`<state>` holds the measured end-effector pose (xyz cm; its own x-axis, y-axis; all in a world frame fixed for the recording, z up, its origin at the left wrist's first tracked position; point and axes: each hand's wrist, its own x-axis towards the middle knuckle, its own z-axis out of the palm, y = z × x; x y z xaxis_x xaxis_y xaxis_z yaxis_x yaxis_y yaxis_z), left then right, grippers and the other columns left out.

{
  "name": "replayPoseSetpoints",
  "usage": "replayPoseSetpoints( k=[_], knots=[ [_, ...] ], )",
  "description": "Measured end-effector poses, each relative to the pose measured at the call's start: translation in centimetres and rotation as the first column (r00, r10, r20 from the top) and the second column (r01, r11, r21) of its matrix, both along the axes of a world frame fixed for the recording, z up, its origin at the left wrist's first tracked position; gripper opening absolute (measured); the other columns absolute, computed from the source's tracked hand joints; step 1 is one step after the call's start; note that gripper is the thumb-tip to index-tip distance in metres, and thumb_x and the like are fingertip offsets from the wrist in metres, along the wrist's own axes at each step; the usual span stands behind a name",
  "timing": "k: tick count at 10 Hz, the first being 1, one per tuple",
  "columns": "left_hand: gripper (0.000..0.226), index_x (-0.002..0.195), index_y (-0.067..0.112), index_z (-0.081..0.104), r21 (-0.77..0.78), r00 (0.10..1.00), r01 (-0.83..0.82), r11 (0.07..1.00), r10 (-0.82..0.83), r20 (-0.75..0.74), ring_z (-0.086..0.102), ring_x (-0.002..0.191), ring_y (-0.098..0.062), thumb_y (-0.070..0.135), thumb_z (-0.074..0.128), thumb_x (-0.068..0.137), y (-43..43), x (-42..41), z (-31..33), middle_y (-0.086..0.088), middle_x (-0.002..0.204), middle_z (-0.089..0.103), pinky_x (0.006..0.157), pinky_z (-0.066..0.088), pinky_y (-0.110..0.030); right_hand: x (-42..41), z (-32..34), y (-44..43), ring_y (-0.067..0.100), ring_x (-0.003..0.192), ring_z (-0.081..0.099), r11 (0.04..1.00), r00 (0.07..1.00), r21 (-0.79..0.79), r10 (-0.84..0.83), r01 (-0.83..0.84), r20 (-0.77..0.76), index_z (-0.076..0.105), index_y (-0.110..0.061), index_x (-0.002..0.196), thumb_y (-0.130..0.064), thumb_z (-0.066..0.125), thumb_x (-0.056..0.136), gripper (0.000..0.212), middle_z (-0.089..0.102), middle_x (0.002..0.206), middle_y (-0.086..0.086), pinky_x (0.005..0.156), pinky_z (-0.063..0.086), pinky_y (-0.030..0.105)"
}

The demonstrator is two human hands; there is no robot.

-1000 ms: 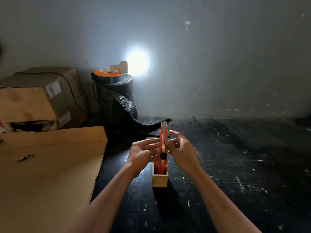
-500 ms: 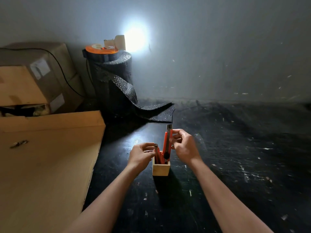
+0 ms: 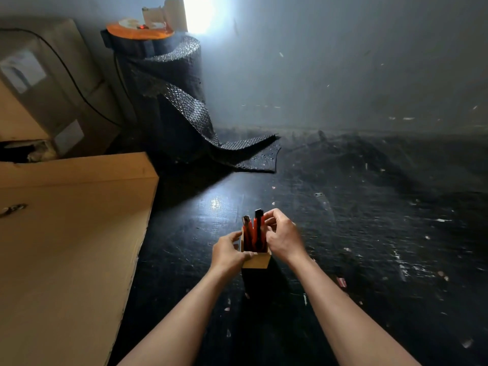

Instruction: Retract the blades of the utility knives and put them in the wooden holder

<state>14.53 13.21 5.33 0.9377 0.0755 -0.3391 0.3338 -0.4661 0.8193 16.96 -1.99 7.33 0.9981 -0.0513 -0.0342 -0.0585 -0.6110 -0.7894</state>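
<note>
A small square wooden holder [image 3: 257, 261] stands on the dark floor in the middle of the view. Orange utility knives stand upright in it, handles sticking out of the top. My right hand [image 3: 284, 237] pinches the upper end of the taller orange knife [image 3: 258, 228], which sits down inside the holder. A second orange knife [image 3: 247, 228] leans just left of it. My left hand [image 3: 228, 252] grips the holder's left side. No bare blade shows on either knife.
A large cardboard box [image 3: 71, 233] lies flat to the left, its edge close to my left arm. Behind it stands a stack of boxes [image 3: 47, 88]. A roll of black bubble wrap [image 3: 169, 101] with an orange spool on top rises at the back. The wall closes off the far side.
The knife held up between both hands has gone down into the holder. My left hand dropped from the knife to the holder's side. The view tilted downward.
</note>
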Motion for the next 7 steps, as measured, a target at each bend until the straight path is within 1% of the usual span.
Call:
replayPoseSetpoints(
  k=[1, 2, 3, 4, 5, 6, 7],
  knots=[
    [0.072, 0.137, 0.018, 0.065, -0.023, 1.000, -0.013, 1.000, 0.013, 0.002, 0.067, 0.121, -0.019, 0.009, 0.091, 0.070, -0.5, 0.3, -0.7, -0.005, 0.134, 0.070, 0.103, 0.055, -0.035, 0.2, -0.7, 0.1, 0.015, 0.083, 0.067, 0.999, 0.998, -0.046, 0.021, -0.023, -0.054, 0.064, -0.017, 0.101, -0.008, 0.062, 0.095, 0.010, 0.072, 0.093, 0.000, 0.059, 0.046, 0.017],
    [0.067, 0.135, 0.017, 0.067, -0.015, 0.999, -0.051, 0.999, 0.051, 0.019, 0.068, 0.118, -0.016, 0.005, 0.089, 0.072, -0.7, 0.3, -1.2, -0.003, 0.131, 0.072, 0.098, 0.052, -0.026, 0.4, -1.5, 0.0, 0.021, 0.087, 0.069, 0.997, 0.996, -0.079, 0.009, -0.016, -0.093, 0.065, -0.016, 0.100, -0.005, 0.060, 0.092, 0.014, 0.075, 0.096, 0.004, 0.068, 0.053, 0.031],
    [0.067, 0.135, 0.014, 0.066, -0.030, 0.996, -0.083, 0.996, 0.083, 0.012, 0.069, 0.113, -0.015, 0.001, 0.086, 0.073, -0.7, 0.3, -1.3, -0.004, 0.128, 0.074, 0.098, 0.053, -0.028, 0.3, -2.0, -0.3, 0.022, 0.091, 0.069, 0.995, 0.992, -0.097, -0.027, 0.016, -0.120, 0.068, -0.016, 0.100, -0.007, 0.061, 0.091, 0.015, 0.076, 0.100, 0.004, 0.077, 0.055, 0.034],
    [0.060, 0.129, 0.016, 0.071, -0.027, 0.997, -0.075, 0.997, 0.075, 0.008, 0.070, 0.110, -0.013, 0.001, 0.086, 0.072, -0.8, 0.3, -1.4, -0.005, 0.126, 0.075, 0.097, 0.054, -0.027, 0.2, -2.3, -0.5, 0.019, 0.095, 0.070, 0.998, 0.994, -0.053, -0.045, 0.040, -0.102, 0.071, -0.018, 0.099, -0.012, 0.067, 0.092, 0.009, 0.076, 0.102, 0.000, 0.083, 0.056, 0.033],
    [0.061, 0.130, 0.014, 0.070, -0.044, 0.997, -0.076, 0.996, 0.076, -0.001, 0.070, 0.114, -0.019, 0.004, 0.088, 0.072, -0.8, 0.2, -1.2, -0.007, 0.128, 0.074, 0.097, 0.054, -0.029, 0.0, -1.6, -0.7, 0.018, 0.095, 0.070, 0.998, 0.994, -0.047, -0.035, 0.030, -0.102, 0.071, -0.017, 0.101, -0.013, 0.069, 0.092, 0.010, 0.076, 0.102, 0.001, 0.084, 0.058, 0.034],
    [0.060, 0.133, 0.011, 0.067, -0.066, 0.998, -0.067, 0.996, 0.067, -0.004, 0.069, 0.120, -0.023, 0.005, 0.086, 0.076, -0.6, -0.1, -1.1, -0.008, 0.131, 0.072, 0.098, 0.053, -0.032, -0.5, -0.5, -1.2, 0.018, 0.092, 0.069, 0.999, 0.996, -0.050, -0.011, 0.006, -0.091, 0.069, -0.018, 0.102, -0.014, 0.069, 0.092, 0.011, 0.074, 0.100, 0.001, 0.078, 0.057, 0.030],
    [0.054, 0.135, 0.010, 0.065, -0.041, 0.997, -0.080, 0.996, 0.081, 0.013, 0.068, 0.119, -0.020, 0.008, 0.080, 0.084, -0.2, -1.4, -0.6, -0.005, 0.131, 0.071, 0.102, 0.054, -0.034, -1.5, 1.7, -2.1, 0.015, 0.090, 0.069, 0.998, 0.995, -0.053, 0.037, -0.042, -0.095, 0.068, -0.019, 0.105, -0.019, 0.069, 0.093, 0.012, 0.070, 0.094, -0.004, 0.077, 0.057, 0.029]
  ],
)
